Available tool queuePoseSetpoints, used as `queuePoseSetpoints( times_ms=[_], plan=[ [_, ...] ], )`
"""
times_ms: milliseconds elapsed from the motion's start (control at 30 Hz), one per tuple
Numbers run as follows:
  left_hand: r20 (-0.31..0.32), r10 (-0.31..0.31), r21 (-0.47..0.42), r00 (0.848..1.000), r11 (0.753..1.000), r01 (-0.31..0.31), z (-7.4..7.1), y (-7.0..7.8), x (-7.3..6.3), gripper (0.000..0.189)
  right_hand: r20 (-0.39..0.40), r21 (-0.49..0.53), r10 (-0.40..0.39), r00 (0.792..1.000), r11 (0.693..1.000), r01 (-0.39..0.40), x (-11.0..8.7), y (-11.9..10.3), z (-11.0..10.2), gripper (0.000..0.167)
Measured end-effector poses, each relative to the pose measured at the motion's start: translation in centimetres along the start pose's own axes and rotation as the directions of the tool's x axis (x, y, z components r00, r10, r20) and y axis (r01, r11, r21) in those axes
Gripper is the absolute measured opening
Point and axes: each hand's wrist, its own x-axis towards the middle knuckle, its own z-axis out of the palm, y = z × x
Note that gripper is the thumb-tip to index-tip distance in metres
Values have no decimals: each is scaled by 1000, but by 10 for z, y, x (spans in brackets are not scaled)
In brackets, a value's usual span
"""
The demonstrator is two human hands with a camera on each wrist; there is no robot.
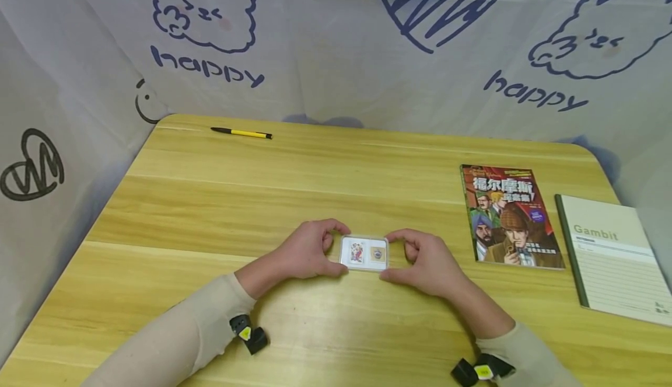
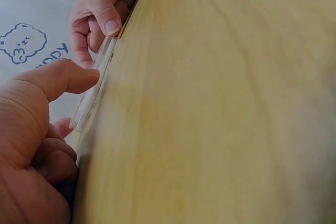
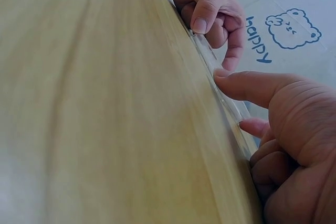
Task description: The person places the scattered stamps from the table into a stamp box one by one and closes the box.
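Observation:
A small flat clear plastic case (image 1: 369,254) lies low over the middle of the table. Its inside is white, with a colourful picture on the left and a tan square on the right. My left hand (image 1: 314,251) pinches its left end, thumb at the near corner and forefinger at the far one. At the other end my right hand (image 1: 427,261) pinches it likewise. Both wrist views show the case (image 2: 94,90) edge-on, close to the wood. Whether its underside touches the table I cannot tell.
A comic-style book (image 1: 511,218) lies right of the hands, with a Gambit notebook (image 1: 614,258) beside it at the table's right edge. Near the far left edge lies a yellow and black pen (image 1: 241,133). A printed white cloth (image 1: 325,42) hangs behind the wooden table (image 1: 315,182).

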Motion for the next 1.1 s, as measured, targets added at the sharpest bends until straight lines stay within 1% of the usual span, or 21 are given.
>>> queuePoseSetpoints(
  times_ms=[400, 500, 633, 767, 933, 1100],
  plan=[
    [4, 6, 44, 1000, 999, -6, 0, 1, 0, 64, -17, -4, 9, 1000, 1000, -9, 0, 0, 2, 60],
    [2, 6, 44, 1000, 999, -6, 0, 0, 0, 64, -28, -4, -5, 1000, 1000, 5, 0, 2, 2, 61],
    [-9, 7, 47, 1000, 999, -6, 1, -1, 0, 63, -44, 24, -32, 999, 999, 33, -1, 2, 1, 58],
    [-16, 15, 50, 1000, 999, -15, 1, -1, 0, 61, -47, 37, -40, 998, 998, 42, -1, 1, 0, 55],
    [-9, 16, 36, 1000, 999, -15, 1, -1, 1, 60, -37, 35, -10, 999, 999, 12, -1, 0, 0, 54],
    [9, -1, 16, 1000, 1000, 1, -1, 1, 2, 60, -21, 45, 9, 1000, 999, -8, 0, -2, 0, 54]
  ],
)
